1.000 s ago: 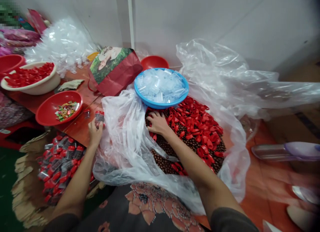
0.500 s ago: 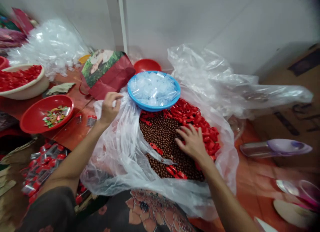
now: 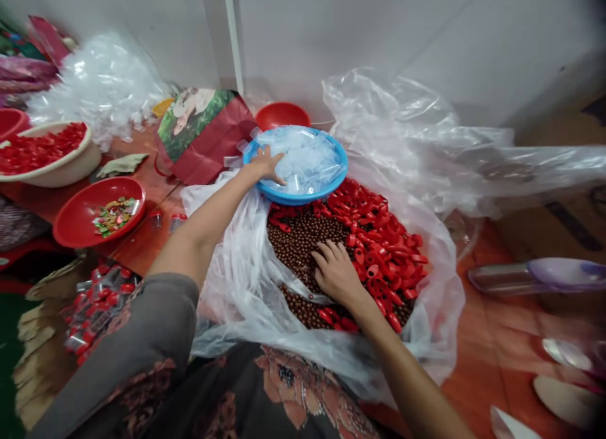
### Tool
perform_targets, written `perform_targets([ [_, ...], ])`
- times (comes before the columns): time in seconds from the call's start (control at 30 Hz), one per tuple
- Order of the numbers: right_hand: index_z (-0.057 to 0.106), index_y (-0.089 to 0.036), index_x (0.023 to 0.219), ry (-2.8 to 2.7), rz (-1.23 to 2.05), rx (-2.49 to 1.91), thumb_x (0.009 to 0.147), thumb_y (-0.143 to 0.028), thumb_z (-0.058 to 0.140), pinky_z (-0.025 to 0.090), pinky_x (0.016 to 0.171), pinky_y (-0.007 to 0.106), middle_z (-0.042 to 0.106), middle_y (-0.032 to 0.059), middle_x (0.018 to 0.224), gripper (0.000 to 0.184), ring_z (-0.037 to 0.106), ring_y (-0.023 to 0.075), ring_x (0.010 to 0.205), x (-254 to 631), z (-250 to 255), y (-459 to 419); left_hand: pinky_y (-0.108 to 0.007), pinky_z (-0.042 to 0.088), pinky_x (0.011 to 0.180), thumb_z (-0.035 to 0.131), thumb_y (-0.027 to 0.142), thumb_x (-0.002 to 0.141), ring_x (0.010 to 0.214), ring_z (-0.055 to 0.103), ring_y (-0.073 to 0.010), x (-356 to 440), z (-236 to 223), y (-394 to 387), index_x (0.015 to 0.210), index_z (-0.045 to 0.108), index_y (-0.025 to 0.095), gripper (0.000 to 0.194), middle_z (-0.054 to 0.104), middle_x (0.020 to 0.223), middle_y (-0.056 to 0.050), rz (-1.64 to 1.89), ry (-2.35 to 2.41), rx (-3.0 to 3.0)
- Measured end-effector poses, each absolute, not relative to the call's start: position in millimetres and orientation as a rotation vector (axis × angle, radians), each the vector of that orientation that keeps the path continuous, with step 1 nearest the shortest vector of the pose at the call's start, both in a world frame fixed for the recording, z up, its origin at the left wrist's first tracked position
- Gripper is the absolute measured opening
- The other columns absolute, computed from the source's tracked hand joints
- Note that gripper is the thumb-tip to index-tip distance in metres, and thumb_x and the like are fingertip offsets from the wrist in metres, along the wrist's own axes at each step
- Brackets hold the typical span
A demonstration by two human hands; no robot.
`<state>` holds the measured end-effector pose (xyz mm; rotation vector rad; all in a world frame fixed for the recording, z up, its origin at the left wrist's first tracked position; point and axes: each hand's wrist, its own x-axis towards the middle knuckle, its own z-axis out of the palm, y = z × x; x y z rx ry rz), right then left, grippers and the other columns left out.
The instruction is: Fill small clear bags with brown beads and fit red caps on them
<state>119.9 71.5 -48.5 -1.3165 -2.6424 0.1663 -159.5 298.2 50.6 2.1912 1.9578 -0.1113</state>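
My left hand [image 3: 266, 166] reaches into the blue bowl [image 3: 303, 194] of small clear plastic bags [image 3: 307, 156], its fingers curled on the bags at the bowl's left side. My right hand [image 3: 335, 272] lies on the heap of small brown beads [image 3: 296, 240], fingers bent down into them. Red plastic caps [image 3: 379, 243] are piled to the right of that hand. Beads and caps sit in a big clear plastic sack [image 3: 237, 287] opened out in front of me.
At left stand a red bowl of coloured bits [image 3: 76, 221], a cream bowl of red caps [image 3: 66, 169], a heap of clear bags [image 3: 95, 86], and filled packets [image 3: 95, 300] near my knee. A red paper bag [image 3: 208, 136] and a red bowl [image 3: 281, 115] stand behind. Purple scoops [image 3: 534, 276] lie at right.
My left hand left the small packet at the left, crossed the sack's edge and reached into the blue bowl. My right hand slid over the beads, right, then back to the middle.
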Motion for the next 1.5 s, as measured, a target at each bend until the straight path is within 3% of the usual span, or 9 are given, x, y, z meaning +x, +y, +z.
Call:
perform_targets([
  [0.23, 0.047, -0.024, 0.143, -2.716, 0.415, -0.935, 0.09, -0.04, 0.055, 0.029, 0.116, 0.049, 0.038, 0.0115, 0.155, 0.056, 0.035, 0.0296, 0.142, 34.9, -51.7, 99.8, -0.048, 0.038, 0.107, 0.08, 0.048, 0.067, 0.129, 0.047, -0.0411, -160.0, 37.2, 294.6, 0.145, 0.042, 0.026, 0.089, 0.019, 0.156, -0.019, 0.074, 1.898, 2.234],
  [0.4, 0.067, -0.02, 0.111, -2.554, 0.407, -0.906, 0.082, -0.025, 0.059, 0.045, 0.101, 0.042, 0.061, 0.0115, 0.125, 0.03, 0.054, 0.0261, 0.119, 25.0, -44.7, 115.0, -0.04, 0.042, 0.103, 0.08, 0.041, 0.068, 0.124, 0.051, -0.033, -164.6, 34.7, 294.3, 0.139, 0.05, 0.026, 0.079, 0.045, 0.134, -0.013, 0.271, 1.658, 2.325],
  [0.53, 0.065, -0.02, 0.099, -2.086, 0.354, -0.973, 0.086, -0.018, 0.049, 0.049, 0.095, 0.039, 0.06, 0.0093, 0.103, 0.02, 0.057, 0.0217, 0.103, 48.7, -21.1, 145.0, -0.04, 0.041, 0.103, 0.079, 0.044, 0.068, 0.119, 0.054, -0.0304, -162.7, 35.3, 288.4, 0.137, 0.052, 0.025, 0.076, 0.054, 0.121, -0.01, 0.334, 1.453, 2.371],
  [0.73, 0.04, -0.015, 0.142, -1.79, 0.44, -1.393, 0.084, -0.039, 0.057, 0.039, 0.11, 0.048, 0.032, 0.0195, 0.151, 0.065, 0.037, 0.0305, 0.139, 65.1, 11.9, 246.4, -0.049, 0.034, 0.11, 0.09, 0.051, 0.042, 0.14, 0.034, -0.0424, -163.2, 30.9, 294.4, 0.154, 0.017, 0.025, 0.136, 0.024, 0.155, -0.021, 0.444, 1.649, 2.141],
  [0.87, 0.022, -0.02, 0.153, -1.949, 0.615, -1.637, 0.072, -0.045, 0.069, 0.035, 0.112, 0.053, 0.02, 0.0196, 0.16, 0.097, 0.035, 0.038, 0.142, 46.5, 20.5, 290.6, -0.048, 0.032, 0.112, 0.091, 0.05, 0.037, 0.148, 0.016, -0.0408, -161.9, 22.6, 307.2, 0.156, 0.002, 0.024, 0.151, 0.002, 0.162, -0.023, 0.455, 1.567, 2.114],
  [1.0, 0.026, -0.026, 0.153, -1.946, 0.735, -1.552, 0.066, -0.036, 0.072, 0.041, 0.106, 0.053, 0.017, 0.0181, 0.161, 0.099, 0.044, 0.0389, 0.135, 24.0, 19.1, 302.4, -0.045, 0.036, 0.111, 0.091, 0.038, 0.04, 0.146, 0.024, -0.0367, -159.9, 25.5, 310.8, 0.157, 0.007, 0.017, 0.145, 0.014, 0.16, -0.025, 0.533, 1.469, 2.161],
  [1.13, 0.038, -0.024, 0.148, -1.916, 0.755, -1.459, 0.066, -0.027, 0.067, 0.039, 0.109, 0.051, 0.034, 0.0145, 0.153, 0.087, 0.045, 0.0348, 0.134, 17.0, 17.1, 300.9, -0.044, 0.046, 0.103, 0.086, 0.025, 0.049, 0.134, 0.044, -0.033, -152.8, 37.3, 303.1, 0.155, 0.021, 0.018, 0.125, 0.031, 0.155, -0.022, 0.595, 1.361, 2.137],
  [1.3, 0.038, -0.023, 0.147, -1.843, 0.776, -1.341, 0.07, -0.022, 0.058, 0.03, 0.116, 0.051, 0.041, 0.0094, 0.149, 0.079, 0.036, 0.0286, 0.14, 38.3, 10.8, 289.1, -0.044, 0.038, 0.112, 0.081, 0.015, 0.055, 0.139, 0.036, -0.0297, -132.5, 51.0, 280.2, 0.152, 0.028, 0.02, 0.11, 0.033, 0.153, -0.017, 0.709, 1.183, 2.29],
  [1.5, 0.04, -0.035, 0.144, -1.796, 0.673, -0.954, 0.08, -0.029, 0.059, 0.032, 0.115, 0.052, 0.026, 0.0005, 0.158, 0.068, 0.025, 0.0273, 0.146, 72.6, 7.1, 211.6, -0.052, 0.034, 0.113, 0.074, 0.02, 0.068, 0.144, 0.025, -0.0348, -118.0, 81.1, 204.0, 0.152, 0.024, 0.029, 0.098, 0.026, 0.156, -0.011, 0.582, 1.045, 2.551],
])
